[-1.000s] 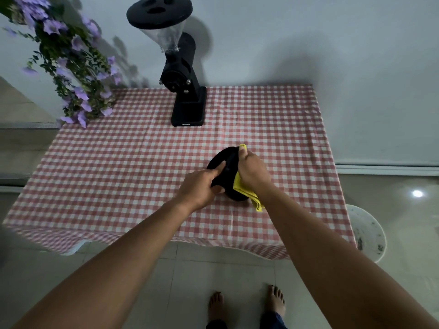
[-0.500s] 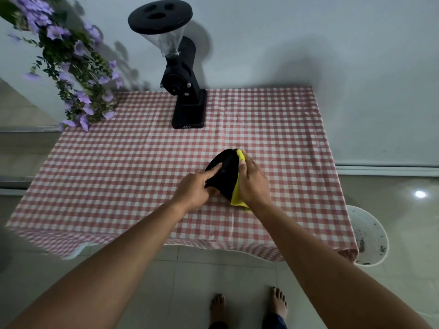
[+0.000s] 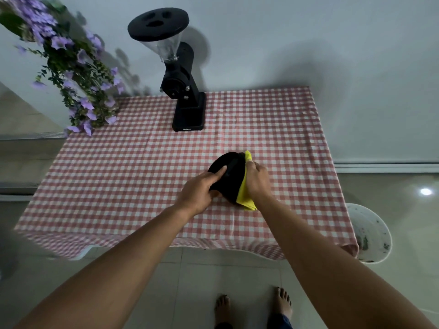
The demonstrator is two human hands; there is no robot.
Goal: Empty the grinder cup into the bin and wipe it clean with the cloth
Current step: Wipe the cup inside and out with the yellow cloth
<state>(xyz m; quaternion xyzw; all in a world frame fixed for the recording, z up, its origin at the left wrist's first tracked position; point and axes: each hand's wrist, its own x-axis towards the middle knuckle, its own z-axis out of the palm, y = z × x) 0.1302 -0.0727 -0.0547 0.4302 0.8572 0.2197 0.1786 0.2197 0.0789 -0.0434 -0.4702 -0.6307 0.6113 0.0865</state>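
The black grinder cup [image 3: 231, 173] is held just above the checked tablecloth [image 3: 133, 176], near the middle of the table. My left hand [image 3: 202, 191] grips its left side, index finger stretched along the wall. My right hand [image 3: 257, 181] presses a yellow cloth [image 3: 244, 194] against the cup's right side; one corner of the cloth sticks up behind the cup and the other hangs below my palm. The white bin [image 3: 370, 233] stands on the floor beside the table's right front corner, with dark specks on its inner wall.
A black coffee grinder [image 3: 185, 91] with a clear hopper stands at the back of the table against the wall. Purple flowers [image 3: 76, 74] hang over the back left corner. My bare feet [image 3: 254, 309] stand on the tiled floor in front of the table.
The cloth has slid along the cup's side under my right hand. Both hands keep their hold on the cup. The camera has tilted slightly, which shows more of the bin.
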